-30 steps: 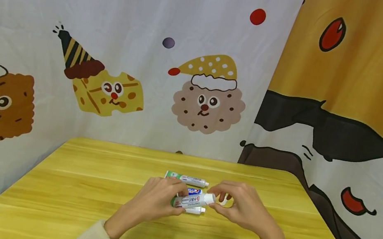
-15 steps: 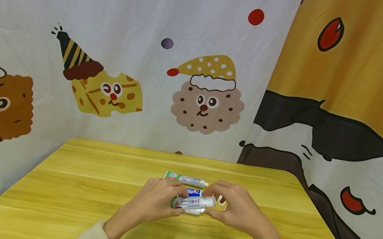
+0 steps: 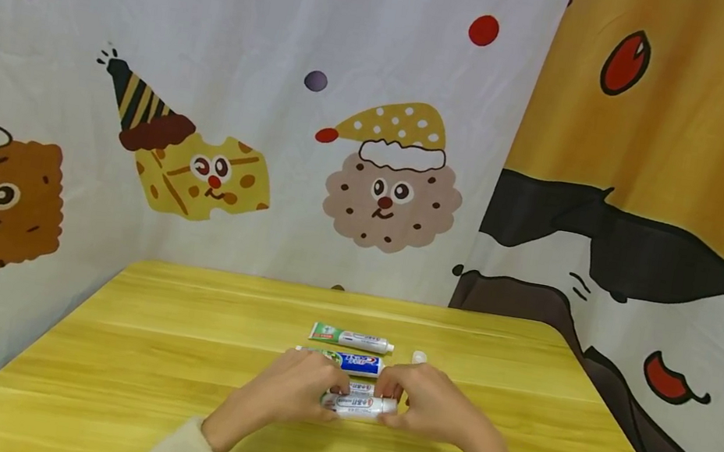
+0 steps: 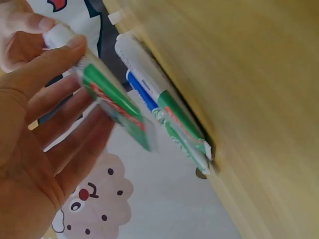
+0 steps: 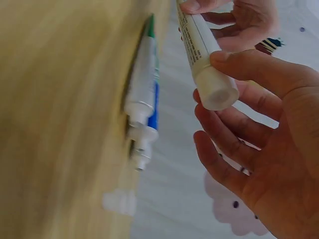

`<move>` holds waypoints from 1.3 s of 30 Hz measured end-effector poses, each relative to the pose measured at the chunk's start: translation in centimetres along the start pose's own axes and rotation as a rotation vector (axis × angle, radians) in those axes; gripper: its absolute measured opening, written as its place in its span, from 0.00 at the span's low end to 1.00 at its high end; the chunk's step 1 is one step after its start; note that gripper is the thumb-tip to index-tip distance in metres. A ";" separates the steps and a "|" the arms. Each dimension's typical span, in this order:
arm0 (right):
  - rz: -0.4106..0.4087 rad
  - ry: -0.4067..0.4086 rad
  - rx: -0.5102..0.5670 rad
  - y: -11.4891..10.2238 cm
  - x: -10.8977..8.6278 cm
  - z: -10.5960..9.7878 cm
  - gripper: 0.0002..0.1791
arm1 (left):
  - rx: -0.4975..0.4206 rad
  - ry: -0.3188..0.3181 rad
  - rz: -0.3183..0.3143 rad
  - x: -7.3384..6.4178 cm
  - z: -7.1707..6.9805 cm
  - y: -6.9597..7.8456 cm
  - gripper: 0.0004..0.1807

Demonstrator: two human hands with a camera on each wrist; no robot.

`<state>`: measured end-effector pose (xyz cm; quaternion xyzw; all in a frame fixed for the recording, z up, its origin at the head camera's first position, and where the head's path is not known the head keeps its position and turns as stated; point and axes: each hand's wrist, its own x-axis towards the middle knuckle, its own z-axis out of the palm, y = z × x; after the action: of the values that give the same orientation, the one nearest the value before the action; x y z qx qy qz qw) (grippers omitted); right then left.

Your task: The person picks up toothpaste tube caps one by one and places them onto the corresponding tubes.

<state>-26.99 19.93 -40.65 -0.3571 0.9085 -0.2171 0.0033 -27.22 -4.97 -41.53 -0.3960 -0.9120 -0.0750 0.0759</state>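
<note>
- Both hands on one tube: left hand (image 3: 299, 386) grips the body of the held tube (image 3: 355, 405), right hand (image 3: 435, 405) pinches it at the white cap (image 5: 209, 88).
- Held tube is up off the table (image 3: 177, 315), near side of the row, cap end to the right.
- Step, my read: working the cap, likely a twist-off. Can't tell whether it has turned.
- Next move, I'd say: left steady on the body without squeezing, right turns the cap only.
- On the table, near to far: silver-white tube (image 4: 145, 68), blue-printed tube (image 3: 361, 364), green-and-white tube (image 3: 354, 339). The far one shows a narrow bare nozzle.
- White loose cap (image 3: 419, 358) lies far right of my fingers; could get knocked.
- Near tube sits just behind my grip, so lowering here risks bumping it.
</note>
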 end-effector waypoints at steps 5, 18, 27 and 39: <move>0.002 -0.063 0.042 0.6 0.5 1.3 0.10 | -0.041 -0.074 0.004 -0.1 1.0 -0.1 0.09; -0.013 -0.109 0.052 1.1 0.7 3.4 0.11 | -0.057 -0.163 -0.020 -0.5 1.8 -0.1 0.12; -0.004 -0.103 0.043 1.2 0.6 3.5 0.12 | -0.058 -0.164 -0.022 -0.5 1.8 0.0 0.10; 0.052 -0.106 0.006 0.9 -0.2 0.3 0.14 | -0.204 -0.133 -0.044 -0.3 0.3 -0.2 0.14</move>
<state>-27.35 20.56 -41.28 -0.3445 0.9153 -0.2004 0.0583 -27.13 -5.25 -41.88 -0.3856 -0.9112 -0.1423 -0.0271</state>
